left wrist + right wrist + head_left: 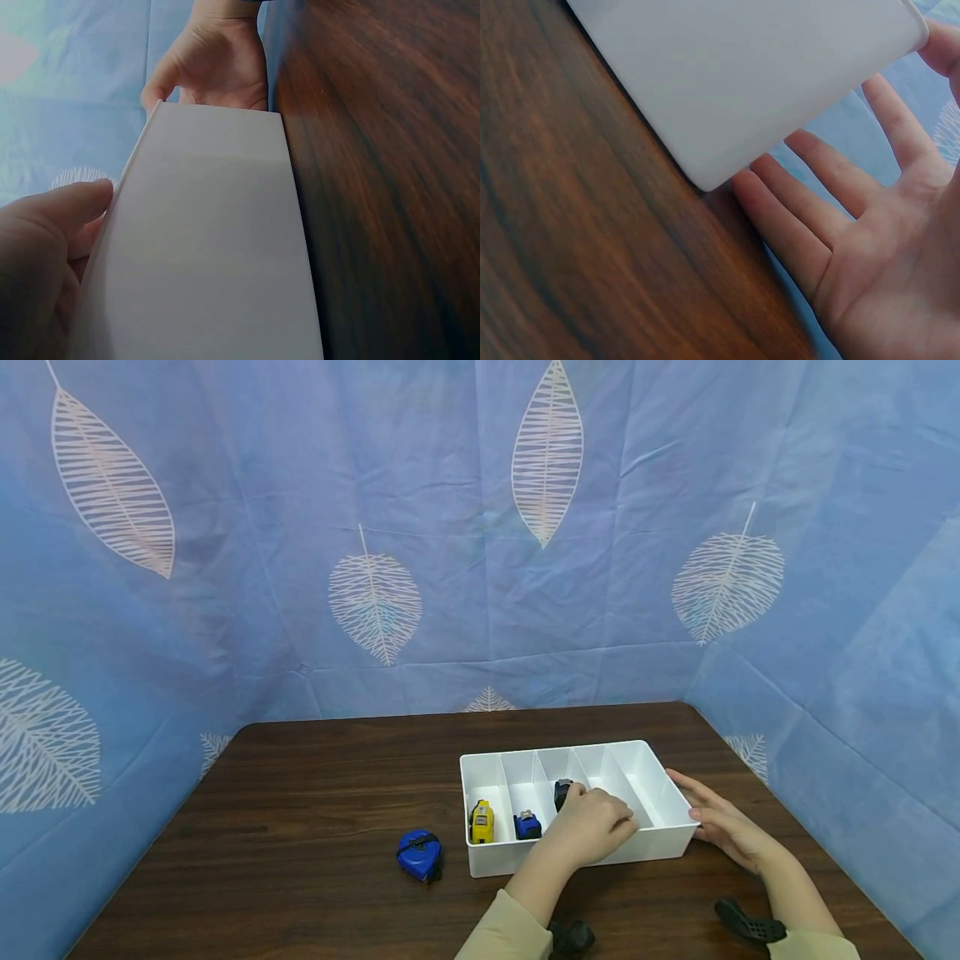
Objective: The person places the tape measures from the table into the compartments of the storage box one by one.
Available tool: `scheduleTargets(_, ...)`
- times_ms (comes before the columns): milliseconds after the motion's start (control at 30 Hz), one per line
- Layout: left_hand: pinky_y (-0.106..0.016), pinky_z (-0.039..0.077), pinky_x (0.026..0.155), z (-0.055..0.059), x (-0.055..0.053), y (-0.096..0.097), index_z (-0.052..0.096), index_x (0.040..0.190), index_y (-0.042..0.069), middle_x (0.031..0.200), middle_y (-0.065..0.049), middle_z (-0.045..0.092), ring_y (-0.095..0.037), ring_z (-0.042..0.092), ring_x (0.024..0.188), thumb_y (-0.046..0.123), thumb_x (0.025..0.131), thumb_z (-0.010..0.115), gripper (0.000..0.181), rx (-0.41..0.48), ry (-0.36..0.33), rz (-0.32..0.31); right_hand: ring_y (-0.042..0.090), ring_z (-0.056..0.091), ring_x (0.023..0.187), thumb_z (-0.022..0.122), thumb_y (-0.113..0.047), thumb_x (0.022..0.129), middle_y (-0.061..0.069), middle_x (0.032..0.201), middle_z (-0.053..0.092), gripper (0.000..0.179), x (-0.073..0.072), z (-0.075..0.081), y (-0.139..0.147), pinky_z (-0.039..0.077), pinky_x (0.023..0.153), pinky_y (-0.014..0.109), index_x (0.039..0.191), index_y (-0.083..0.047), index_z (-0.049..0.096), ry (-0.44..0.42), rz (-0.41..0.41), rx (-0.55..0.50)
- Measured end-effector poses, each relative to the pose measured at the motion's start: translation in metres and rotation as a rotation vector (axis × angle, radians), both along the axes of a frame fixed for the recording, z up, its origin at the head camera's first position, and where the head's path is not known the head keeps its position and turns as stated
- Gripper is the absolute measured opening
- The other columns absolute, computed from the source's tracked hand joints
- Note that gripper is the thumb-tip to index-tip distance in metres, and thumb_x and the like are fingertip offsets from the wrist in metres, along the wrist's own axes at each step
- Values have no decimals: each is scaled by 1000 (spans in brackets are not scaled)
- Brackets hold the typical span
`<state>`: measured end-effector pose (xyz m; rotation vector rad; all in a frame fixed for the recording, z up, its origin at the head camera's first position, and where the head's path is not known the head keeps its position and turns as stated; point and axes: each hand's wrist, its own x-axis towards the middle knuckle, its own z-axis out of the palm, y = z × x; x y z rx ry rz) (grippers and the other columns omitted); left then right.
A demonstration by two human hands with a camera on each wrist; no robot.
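Note:
A white divided box [573, 856] stands on the table, a yellow tape measure [482, 822] in its leftmost compartment and a small blue one [527, 825] in the second. My left hand [588, 827] reaches over the front wall and holds a dark tape measure [562, 793] in the third compartment, partly hidden by my fingers. In the left wrist view its thumb [71, 202] is right at the rim. My right hand [731, 828] is at the box's right end, with straight fingers [829, 176] against the outer wall and the thumb by the rim.
To the left of the box lies a larger blue tape measure [420, 855] with a black strap on the dark wooden table [300, 827]. Blue leaf-patterned cloth [450, 510] hangs behind and at both sides. Black wrist straps [750, 927] show near my sleeves.

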<state>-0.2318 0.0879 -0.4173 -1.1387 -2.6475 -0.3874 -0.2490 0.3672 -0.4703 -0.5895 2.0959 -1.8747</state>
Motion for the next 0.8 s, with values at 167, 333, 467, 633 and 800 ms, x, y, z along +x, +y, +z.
scheduleTargets(167,-30,36,86,-1,1,-1,74,109,29,107,22,65,2,55,101,38,99,52,26,-13,16,2,17,54,114,39,-17,98,-18,138,35,62,0,-1,0,46,88,38,155,-19,15,30,22,-7)
scheduleTargets(333,-30,35,88,-1,1,-2,72,114,29,113,21,63,1,53,107,42,97,53,28,-35,23,1,19,55,113,40,-18,97,-18,138,36,63,-1,-2,1,46,87,39,155,-19,15,35,12,-1)
scheduleTargets(467,-31,35,90,0,1,-3,70,117,30,116,21,62,0,52,110,45,96,53,30,-56,25,-1,19,55,113,40,-18,97,-19,138,36,63,-1,-3,1,46,87,40,155,-20,16,31,5,4)
scheduleTargets(633,-33,35,93,2,2,-4,68,121,29,120,19,60,-2,51,115,46,96,53,34,-61,16,3,20,55,112,40,-19,98,-18,138,37,62,-1,-2,1,46,87,41,155,-21,16,27,10,0)
scheduleTargets(800,-34,35,94,4,3,-4,66,125,30,125,17,59,-3,49,118,48,96,53,36,-76,13,9,20,55,113,41,-19,97,-18,137,37,62,0,-1,1,46,87,41,155,-22,17,27,2,3)
